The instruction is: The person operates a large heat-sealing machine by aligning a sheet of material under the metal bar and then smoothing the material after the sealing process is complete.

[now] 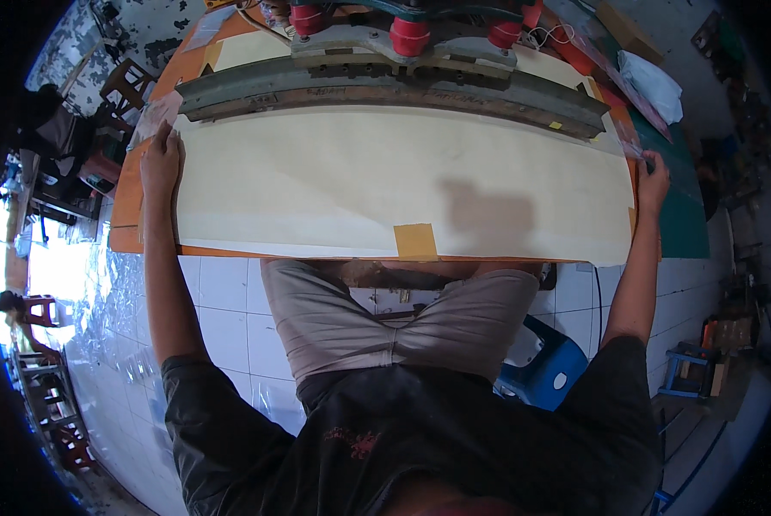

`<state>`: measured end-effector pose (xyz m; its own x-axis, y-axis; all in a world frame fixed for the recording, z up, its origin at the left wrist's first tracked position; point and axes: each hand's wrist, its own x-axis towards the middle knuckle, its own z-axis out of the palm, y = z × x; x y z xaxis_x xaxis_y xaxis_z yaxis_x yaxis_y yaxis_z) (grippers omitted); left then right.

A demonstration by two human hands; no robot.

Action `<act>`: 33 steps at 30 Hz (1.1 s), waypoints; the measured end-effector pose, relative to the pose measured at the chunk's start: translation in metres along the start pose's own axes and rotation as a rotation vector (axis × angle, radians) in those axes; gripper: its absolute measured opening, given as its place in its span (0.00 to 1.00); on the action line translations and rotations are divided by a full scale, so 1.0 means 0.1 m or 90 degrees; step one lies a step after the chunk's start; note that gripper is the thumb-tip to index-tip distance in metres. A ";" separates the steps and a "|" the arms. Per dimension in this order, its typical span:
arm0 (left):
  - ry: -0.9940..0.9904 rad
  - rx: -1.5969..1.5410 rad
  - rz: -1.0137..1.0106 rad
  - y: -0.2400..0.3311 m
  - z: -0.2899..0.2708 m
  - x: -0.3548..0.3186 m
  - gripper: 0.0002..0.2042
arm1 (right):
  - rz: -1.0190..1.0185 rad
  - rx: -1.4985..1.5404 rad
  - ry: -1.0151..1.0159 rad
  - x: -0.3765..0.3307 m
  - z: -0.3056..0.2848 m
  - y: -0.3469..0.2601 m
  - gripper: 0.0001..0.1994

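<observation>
A wide sheet of cream paper or card covers the work table in front of me. Across its far part lies a long, heavy metal bar belonging to a press. At the left end of the bar, my left hand has its fingers closed on the edge of a clear plastic film. By the opposite end, my right hand pinches the film's other edge, near the table's right side. How far the film runs under the bar is hard to see. A tan tape patch sits at the sheet's near edge.
Red round mounts stand above the bar. Orange table surface shows at the left, green surface at the right. A white plastic package lies far right. Beneath the table is a blue stool-like object beside my leg.
</observation>
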<state>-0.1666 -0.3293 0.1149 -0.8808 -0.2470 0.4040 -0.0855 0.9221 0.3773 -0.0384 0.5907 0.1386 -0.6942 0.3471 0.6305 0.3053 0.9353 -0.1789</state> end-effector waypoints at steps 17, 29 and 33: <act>0.005 -0.008 0.012 -0.02 0.01 0.01 0.23 | -0.122 -0.132 0.018 0.00 -0.07 -0.21 0.11; 0.016 -0.005 0.011 -0.05 0.03 0.02 0.23 | -0.095 -0.055 -0.031 0.01 -0.08 -0.18 0.14; 0.016 -0.021 0.011 -0.03 0.03 0.01 0.23 | -0.133 0.025 -0.024 0.01 -0.06 -0.21 0.10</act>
<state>-0.1681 -0.3319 0.1117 -0.8697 -0.2394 0.4317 -0.0553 0.9163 0.3968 -0.0417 0.5708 0.1470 -0.7640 0.1466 0.6283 0.1263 0.9890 -0.0772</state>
